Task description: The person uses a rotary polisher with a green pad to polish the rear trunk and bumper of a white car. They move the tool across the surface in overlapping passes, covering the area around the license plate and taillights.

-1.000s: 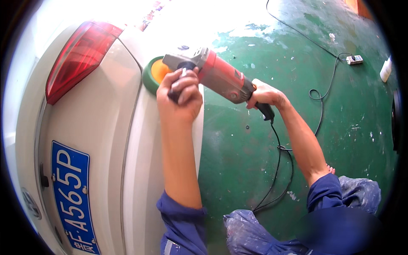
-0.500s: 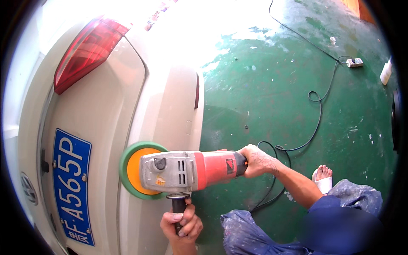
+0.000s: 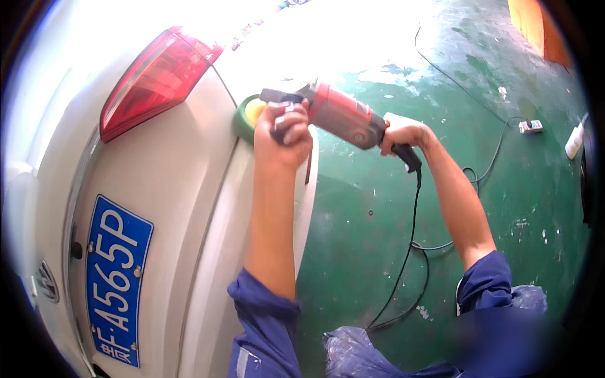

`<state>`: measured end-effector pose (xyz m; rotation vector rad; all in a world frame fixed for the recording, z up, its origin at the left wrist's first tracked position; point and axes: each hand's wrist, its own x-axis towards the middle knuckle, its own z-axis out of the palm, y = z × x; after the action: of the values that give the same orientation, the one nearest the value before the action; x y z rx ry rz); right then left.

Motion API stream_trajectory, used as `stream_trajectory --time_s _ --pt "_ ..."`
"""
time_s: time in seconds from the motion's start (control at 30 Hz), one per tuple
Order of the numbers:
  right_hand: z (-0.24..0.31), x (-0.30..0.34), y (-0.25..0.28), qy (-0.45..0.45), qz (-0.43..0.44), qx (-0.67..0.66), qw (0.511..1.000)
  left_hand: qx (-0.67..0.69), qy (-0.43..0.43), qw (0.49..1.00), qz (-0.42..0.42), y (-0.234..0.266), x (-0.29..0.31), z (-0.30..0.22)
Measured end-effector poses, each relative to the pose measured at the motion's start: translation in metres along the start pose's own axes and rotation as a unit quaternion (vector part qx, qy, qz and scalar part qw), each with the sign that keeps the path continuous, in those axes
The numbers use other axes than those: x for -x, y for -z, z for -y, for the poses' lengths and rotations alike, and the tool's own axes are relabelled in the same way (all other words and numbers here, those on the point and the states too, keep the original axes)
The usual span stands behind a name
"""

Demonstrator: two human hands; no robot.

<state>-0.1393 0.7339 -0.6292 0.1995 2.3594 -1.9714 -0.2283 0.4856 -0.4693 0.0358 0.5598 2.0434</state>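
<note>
I hold a red and grey electric polisher (image 3: pixel 340 116) up against the rear corner of a beige car (image 3: pixel 183 170). My left hand (image 3: pixel 285 131) is wrapped round its black side handle near the head. At the back end, my right hand (image 3: pixel 403 132) grips the dark rear handle. The polisher's green and yellow pad (image 3: pixel 244 121) stands tilted at the bumper's top edge, below and right of the red tail light (image 3: pixel 161 85); part of it is hidden by my left hand. Whether the pad presses on the paint, I cannot tell.
A black power cord (image 3: pixel 413 214) hangs from the polisher and loops across the green floor (image 3: pixel 359 264) to a white socket block (image 3: pixel 530 126). Near the right edge stands a white bottle (image 3: pixel 574 141). An orange object (image 3: pixel 528 25) is at the far right. The car carries a blue number plate (image 3: pixel 116 280).
The polisher has moved up and away along the bumper toward the tail light corner, both hands with it. Its pad has tipped from facing flat to nearly edge-on.
</note>
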Motion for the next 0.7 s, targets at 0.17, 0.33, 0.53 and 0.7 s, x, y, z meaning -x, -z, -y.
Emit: stream_trajectory --time_s 0.17,0.33,0.53,0.7 --pt "0.003 -0.025 0.018 -0.003 -0.005 -0.034 0.999 0.012 0.000 1.000 -0.003 -0.017 -0.034 -0.020" --pt "-0.023 0.017 -0.024 0.033 -0.022 -0.001 0.999 0.011 0.021 1.000 0.017 0.021 0.022 0.019" --pt "-0.057 0.080 -0.080 0.094 -0.029 0.108 0.989 -0.057 -0.033 0.998 0.002 0.065 0.149 0.092" --pt "-0.030 0.137 -0.206 0.157 0.083 0.098 0.979 -0.081 -0.106 0.987 -0.088 0.106 0.333 0.141"
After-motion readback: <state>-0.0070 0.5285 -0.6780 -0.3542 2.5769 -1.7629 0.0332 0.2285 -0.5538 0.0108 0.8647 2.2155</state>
